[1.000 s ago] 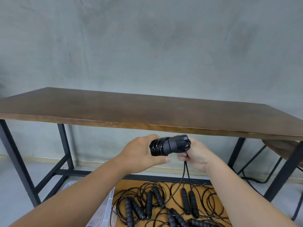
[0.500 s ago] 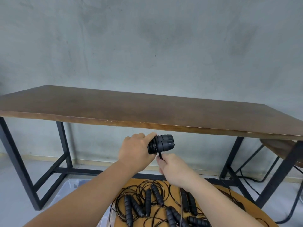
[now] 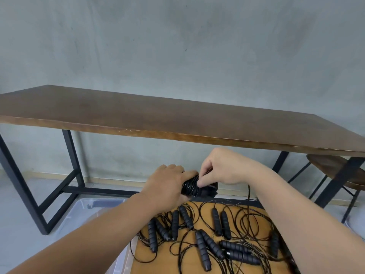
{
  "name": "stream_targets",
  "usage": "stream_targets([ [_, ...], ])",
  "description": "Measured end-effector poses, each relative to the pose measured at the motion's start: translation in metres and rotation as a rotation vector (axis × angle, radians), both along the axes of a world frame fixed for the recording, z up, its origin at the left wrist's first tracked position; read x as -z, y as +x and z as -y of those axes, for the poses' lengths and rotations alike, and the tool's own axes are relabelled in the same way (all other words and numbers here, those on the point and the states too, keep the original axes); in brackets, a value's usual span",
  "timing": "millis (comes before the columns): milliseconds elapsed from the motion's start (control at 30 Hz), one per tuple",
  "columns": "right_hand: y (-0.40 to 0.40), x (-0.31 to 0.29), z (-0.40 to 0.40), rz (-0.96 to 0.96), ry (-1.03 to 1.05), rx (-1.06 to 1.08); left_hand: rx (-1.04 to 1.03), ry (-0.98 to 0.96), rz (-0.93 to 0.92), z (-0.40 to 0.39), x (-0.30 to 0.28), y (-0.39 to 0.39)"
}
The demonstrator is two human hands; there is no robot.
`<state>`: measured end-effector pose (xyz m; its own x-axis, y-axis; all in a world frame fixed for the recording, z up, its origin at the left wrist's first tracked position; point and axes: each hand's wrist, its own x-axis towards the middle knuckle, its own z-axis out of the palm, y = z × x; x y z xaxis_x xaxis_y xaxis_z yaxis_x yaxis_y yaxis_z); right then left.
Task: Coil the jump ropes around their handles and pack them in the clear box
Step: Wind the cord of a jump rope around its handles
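The right hand (image 3: pixel 223 171) has moved from below to above the black ribbed jump-rope handles (image 3: pixel 192 187), pinching cord onto the coil; the left hand (image 3: pixel 167 186) clasps the bundle above the round wooden counter (image 3: pixel 189 260). Coiling nears completion.

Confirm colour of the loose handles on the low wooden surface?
Black, ribbed, seen in the head view: loose handles.

A long brown table (image 3: pixel 177 123) on black legs stands before a grey wall (image 3: pixel 177 46).

Round wooden surface (image 3: pixel 197 264), loose black jump ropes (image 3: pixel 215 242) tangled on it, clear box (image 3: pixel 87 206) just left
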<state>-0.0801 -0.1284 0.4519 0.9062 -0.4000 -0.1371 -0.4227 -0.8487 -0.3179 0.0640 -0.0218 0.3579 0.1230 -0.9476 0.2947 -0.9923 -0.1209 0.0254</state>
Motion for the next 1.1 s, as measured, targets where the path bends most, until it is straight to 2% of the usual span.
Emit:
stream_targets([
  [267,-0.012,0.035,0.028,0.154,0.544,0.088,0.135,0.106,-0.321,-0.020,-0.003,-0.006],
  [400,-0.021,0.073,0.031,0.236,0.811,0.203,0.128,0.128,-0.658,-0.030,0.017,-0.013],
  [467,-0.022,0.094,0.029,0.336,1.008,0.277,0.107,0.106,-0.829,-0.032,0.023,-0.014],
  [567,-0.019,0.121,0.025,0.466,1.252,0.337,0.119,0.075,-0.941,-0.031,0.029,-0.015],
  [767,-0.012,0.140,0.003,0.638,1.320,0.395,0.017,0.043,-0.951,-0.027,0.034,-0.006],
  [867,-0.008,0.143,-0.008,0.629,1.318,0.428,-0.032,-0.006,-0.903,-0.023,0.033,0.002],
  [1033,-0.001,0.143,-0.032,0.465,1.075,0.486,-0.209,-0.096,-0.557,-0.010,0.026,0.007],
  [1100,0.002,0.139,-0.038,0.345,0.812,0.439,-0.242,-0.077,-0.340,-0.005,0.024,0.010],
])
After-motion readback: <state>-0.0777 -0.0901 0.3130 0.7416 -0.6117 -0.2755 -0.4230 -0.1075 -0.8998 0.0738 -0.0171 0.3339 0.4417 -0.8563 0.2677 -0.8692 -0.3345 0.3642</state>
